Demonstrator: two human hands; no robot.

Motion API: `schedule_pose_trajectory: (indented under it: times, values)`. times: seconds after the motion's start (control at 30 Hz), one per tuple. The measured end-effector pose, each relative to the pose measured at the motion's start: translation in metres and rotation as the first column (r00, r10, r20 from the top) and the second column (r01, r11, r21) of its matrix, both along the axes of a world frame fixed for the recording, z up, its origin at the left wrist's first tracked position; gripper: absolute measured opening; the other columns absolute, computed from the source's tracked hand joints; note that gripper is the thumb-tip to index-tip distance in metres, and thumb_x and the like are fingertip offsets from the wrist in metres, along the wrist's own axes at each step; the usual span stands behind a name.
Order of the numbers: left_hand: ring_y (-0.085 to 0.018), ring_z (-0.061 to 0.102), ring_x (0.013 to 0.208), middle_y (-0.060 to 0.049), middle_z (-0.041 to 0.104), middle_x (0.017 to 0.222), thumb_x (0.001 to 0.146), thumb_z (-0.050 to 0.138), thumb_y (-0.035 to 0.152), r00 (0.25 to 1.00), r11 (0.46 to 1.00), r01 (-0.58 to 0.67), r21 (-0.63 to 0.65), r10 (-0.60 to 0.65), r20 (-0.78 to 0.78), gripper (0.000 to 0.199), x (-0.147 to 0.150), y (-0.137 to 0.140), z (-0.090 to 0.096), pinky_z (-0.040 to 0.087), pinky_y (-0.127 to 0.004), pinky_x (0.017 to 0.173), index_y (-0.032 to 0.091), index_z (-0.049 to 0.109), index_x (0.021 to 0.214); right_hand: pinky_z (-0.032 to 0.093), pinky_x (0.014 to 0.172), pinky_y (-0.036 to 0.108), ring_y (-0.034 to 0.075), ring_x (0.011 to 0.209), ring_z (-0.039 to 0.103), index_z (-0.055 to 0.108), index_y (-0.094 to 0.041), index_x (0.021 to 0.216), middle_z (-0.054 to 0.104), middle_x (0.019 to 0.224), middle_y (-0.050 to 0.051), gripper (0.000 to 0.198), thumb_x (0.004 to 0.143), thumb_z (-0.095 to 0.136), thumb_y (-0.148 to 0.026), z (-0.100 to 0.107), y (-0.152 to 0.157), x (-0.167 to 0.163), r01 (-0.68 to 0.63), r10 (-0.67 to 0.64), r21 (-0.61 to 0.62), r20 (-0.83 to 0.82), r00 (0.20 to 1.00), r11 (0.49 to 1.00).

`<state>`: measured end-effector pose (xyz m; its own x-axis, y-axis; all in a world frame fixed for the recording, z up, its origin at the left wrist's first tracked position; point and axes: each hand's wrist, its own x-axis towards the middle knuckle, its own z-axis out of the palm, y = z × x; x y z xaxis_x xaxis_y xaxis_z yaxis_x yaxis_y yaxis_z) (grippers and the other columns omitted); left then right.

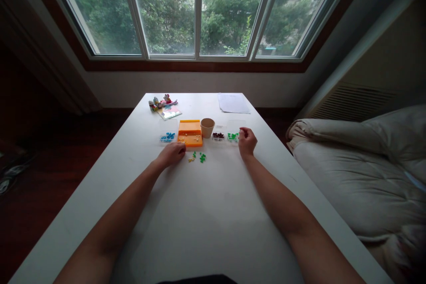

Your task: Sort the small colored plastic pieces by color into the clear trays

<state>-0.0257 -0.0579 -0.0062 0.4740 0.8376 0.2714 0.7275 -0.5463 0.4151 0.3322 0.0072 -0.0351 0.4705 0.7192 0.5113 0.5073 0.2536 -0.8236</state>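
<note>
My left hand (172,154) rests on the table with its fingers curled at the front left corner of an orange box (190,129). The box's lid is raised, and small pale pieces lie inside. Just right of that hand, small green pieces (203,157) and yellow pieces (191,159) lie loose on the table. My right hand (248,141) is closed, its fingertips by the right edge of a clear box with green pieces (232,137). Whatever either hand may hold is too small or hidden to make out.
A brown paper cup (207,128) stands right of the orange box. Clear boxes hold blue pieces (167,137) and dark brown pieces (218,136). Farther back are small colourful figures (160,102), a shiny card (170,112) and paper sheets (233,103). A couch (359,168) stands at right.
</note>
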Motion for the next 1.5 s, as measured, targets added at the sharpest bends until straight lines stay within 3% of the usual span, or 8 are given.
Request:
schedule_pose_trajectory:
  times: [0.2, 0.4, 0.6, 0.87, 0.97, 1.13, 1.33, 1.5]
  values:
    - [-0.020, 0.057, 0.073, -0.006, 0.066, 0.080, 0.080, 0.055, 0.016, 0.999, 0.999, -0.030, 0.019, 0.031, -0.042, 0.010, 0.001, -0.001, 0.000, 0.038, -0.029, 0.065, 0.021, 0.064, 0.078, 0.046, 0.065, 0.030, 0.017, 0.062, 0.055, 0.068, -0.017, 0.105, 0.068, 0.084, 0.005, 0.034, 0.089, 0.044, -0.036, -0.001, 0.002, -0.001, 0.016, -0.016, -0.009, -0.037, 0.999, 1.000]
    - [-0.018, 0.055, 0.066, -0.005, 0.065, 0.076, 0.080, 0.057, 0.019, 0.989, 0.993, -0.117, -0.018, 0.114, -0.097, 0.007, -0.001, -0.001, 0.003, 0.035, -0.028, 0.061, 0.019, 0.064, 0.076, 0.046, 0.068, 0.032, 0.019, 0.070, 0.056, 0.067, -0.018, 0.098, 0.065, 0.083, 0.006, 0.028, 0.088, 0.047, -0.035, 0.009, -0.007, -0.003, 0.007, -0.006, 0.046, -0.025, 1.000, 0.999]
    - [-0.020, 0.058, 0.073, -0.007, 0.068, 0.082, 0.082, 0.054, 0.021, 0.985, 0.994, -0.102, -0.043, 0.095, -0.144, 0.010, -0.001, -0.002, 0.007, 0.036, -0.029, 0.065, 0.019, 0.063, 0.078, 0.045, 0.070, 0.031, 0.019, 0.074, 0.055, 0.066, -0.019, 0.094, 0.064, 0.085, 0.004, 0.024, 0.087, 0.048, -0.034, 0.013, -0.011, -0.008, -0.036, 0.038, 0.056, -0.027, 0.999, 0.998]
    - [-0.017, 0.059, 0.068, -0.003, 0.068, 0.080, 0.086, 0.055, 0.027, 0.962, 0.974, -0.207, -0.097, 0.220, 0.163, 0.010, -0.003, 0.003, -0.007, 0.041, -0.028, 0.063, 0.020, 0.062, 0.089, 0.045, 0.069, 0.030, 0.017, 0.072, 0.053, 0.066, -0.019, 0.095, 0.063, 0.088, 0.004, 0.022, 0.089, 0.047, -0.030, 0.007, -0.011, -0.011, -0.066, 0.061, 0.081, 0.052, 0.997, 0.995]
    - [-0.014, 0.058, 0.058, -0.001, 0.068, 0.076, 0.086, 0.056, 0.031, 0.877, 0.951, -0.205, -0.230, 0.283, 0.388, 0.013, -0.002, 0.008, -0.017, 0.043, -0.027, 0.058, 0.020, 0.060, 0.091, 0.045, 0.072, 0.030, 0.017, 0.073, 0.053, 0.066, -0.019, 0.095, 0.063, 0.090, 0.004, 0.021, 0.090, 0.047, -0.028, 0.008, -0.012, -0.013, -0.090, 0.081, 0.103, 0.084, 0.993, 0.991]
    - [-0.012, 0.058, 0.055, -0.001, 0.065, 0.072, 0.080, 0.065, 0.038, 0.637, 0.906, -0.098, -0.413, 0.375, 0.673, 0.024, 0.005, 0.014, -0.027, 0.047, -0.024, 0.051, 0.018, 0.057, 0.090, 0.046, 0.073, 0.031, 0.017, 0.076, 0.054, 0.066, -0.019, 0.095, 0.063, 0.091, 0.005, 0.020, 0.090, 0.048, -0.027, 0.009, -0.015, -0.017, -0.130, 0.118, 0.113, 0.113, 0.987, 0.985]
    - [-0.008, 0.057, 0.054, 0.001, 0.064, 0.074, 0.073, 0.075, 0.042, 0.384, 0.850, -0.004, -0.527, 0.488, 0.784, 0.036, 0.010, 0.016, -0.026, 0.047, -0.021, 0.052, 0.016, 0.059, 0.092, 0.046, 0.072, 0.031, 0.018, 0.076, 0.055, 0.066, -0.019, 0.094, 0.064, 0.091, 0.005, 0.019, 0.090, 0.049, -0.026, 0.007, -0.016, -0.022, -0.164, 0.155, 0.092, 0.100, 0.983, 0.982]
    - [-0.007, 0.058, 0.055, 0.000, 0.066, 0.076, 0.070, 0.078, 0.038, 0.238, 0.822, -0.010, -0.570, 0.555, 0.797, 0.036, 0.007, 0.017, -0.025, 0.048, -0.020, 0.054, 0.015, 0.061, 0.092, 0.046, 0.071, 0.031, 0.018, 0.074, 0.054, 0.066, -0.019, 0.094, 0.064, 0.090, 0.005, 0.019, 0.089, 0.049, -0.026, 0.004, -0.015, -0.024, -0.179, 0.170, 0.083, 0.103, 0.980, 0.980]
